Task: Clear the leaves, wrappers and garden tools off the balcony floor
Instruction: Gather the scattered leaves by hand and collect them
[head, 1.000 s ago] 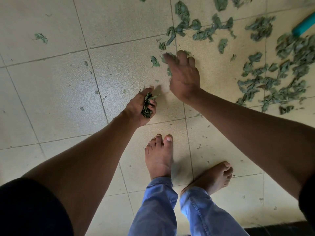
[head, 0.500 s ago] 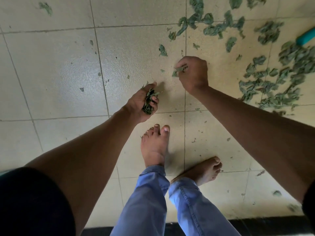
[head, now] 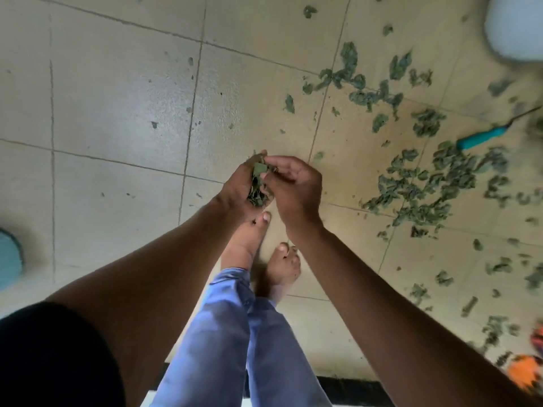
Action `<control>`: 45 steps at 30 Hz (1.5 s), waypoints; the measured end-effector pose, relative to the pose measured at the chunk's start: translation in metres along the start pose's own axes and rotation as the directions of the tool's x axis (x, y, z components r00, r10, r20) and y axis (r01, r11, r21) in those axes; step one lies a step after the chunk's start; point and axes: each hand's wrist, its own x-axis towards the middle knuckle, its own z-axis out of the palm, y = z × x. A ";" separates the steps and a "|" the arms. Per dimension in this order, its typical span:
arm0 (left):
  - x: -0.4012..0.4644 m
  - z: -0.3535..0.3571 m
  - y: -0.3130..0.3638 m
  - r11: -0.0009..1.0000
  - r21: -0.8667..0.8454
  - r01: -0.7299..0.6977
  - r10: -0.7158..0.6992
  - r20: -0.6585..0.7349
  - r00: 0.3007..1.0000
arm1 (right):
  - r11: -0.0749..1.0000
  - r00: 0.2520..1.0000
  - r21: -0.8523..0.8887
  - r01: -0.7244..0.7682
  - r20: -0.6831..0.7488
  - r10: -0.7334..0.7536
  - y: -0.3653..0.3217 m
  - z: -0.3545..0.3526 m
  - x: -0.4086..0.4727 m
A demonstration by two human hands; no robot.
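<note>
The tiled floor fills the view. One person stands on it with two bare feet, in blue trousers, both forearms reaching forward. A white object sits blurred at the top right corner, one blue round thing at the left edge, and an orange thing at the lower right; what these three are cannot be told. Loose leaves lie scattered over the right half of the floor, too many to count, thickest in one heap near the single blue-handled tool, which lies flat on the tiles. The left hand is cupped, fingers curled round one small bunch of leaves. The right hand meets it, fingertips pinching a leaf at the top of that bunch, above the feet.
</note>
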 end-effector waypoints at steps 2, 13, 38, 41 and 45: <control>-0.021 0.004 0.004 0.999 -0.050 -0.007 0.006 -0.018 1.000 | 0.992 0.998 -0.115 0.055 -0.010 -0.057 -0.016 0.006 -0.008; -0.158 0.047 0.056 0.833 -0.439 -0.337 0.351 -0.051 0.935 | 0.982 0.984 0.185 0.034 0.166 -0.066 -0.156 0.047 -0.052; -0.303 -0.022 0.298 0.422 -0.793 -0.438 0.573 -0.141 0.807 | 0.894 0.979 0.408 -0.183 0.160 0.128 -0.351 0.295 -0.061; -0.321 -0.025 0.343 0.502 -0.699 -0.510 0.611 -0.131 0.781 | 0.884 0.974 0.420 -0.204 0.177 0.140 -0.384 0.333 -0.054; -0.325 -0.029 0.408 0.495 -0.648 -0.579 0.607 -0.218 0.764 | 0.883 0.969 0.416 -0.220 0.201 0.147 -0.419 0.380 -0.030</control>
